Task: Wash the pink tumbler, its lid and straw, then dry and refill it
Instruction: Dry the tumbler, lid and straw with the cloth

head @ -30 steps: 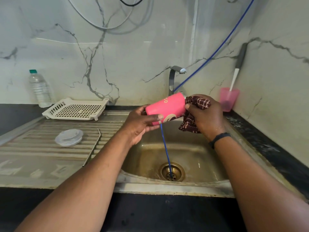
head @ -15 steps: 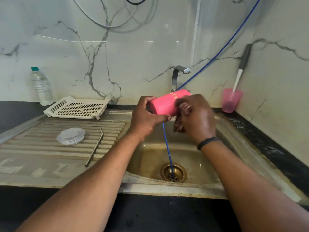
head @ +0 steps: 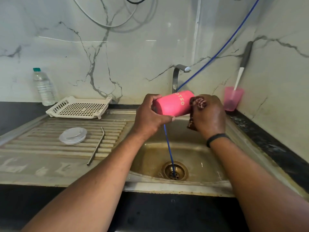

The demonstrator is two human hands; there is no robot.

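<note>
I hold the pink tumbler (head: 173, 103) on its side above the sink basin (head: 197, 158). My left hand (head: 148, 118) grips its left end, fingers curled round it. My right hand (head: 209, 114) holds a dark red checked cloth (head: 199, 102) bunched against the tumbler's right end. The clear lid (head: 73, 135) lies flat on the ribbed drainboard (head: 33, 148) to the left. A bent metal straw (head: 96, 145) lies beside the lid, on its right.
A blue hose (head: 168, 148) runs from the wall down into the drain (head: 174, 170). The tap (head: 178, 76) stands behind the tumbler. A white rack (head: 78, 108) and water bottle (head: 43, 87) sit at back left. A pink cup (head: 232, 97) with a brush stands at right.
My right hand has shifted the cloth along the tumbler, first over its middle, now back at its right end. The tumbler has turned a little in my left hand.
</note>
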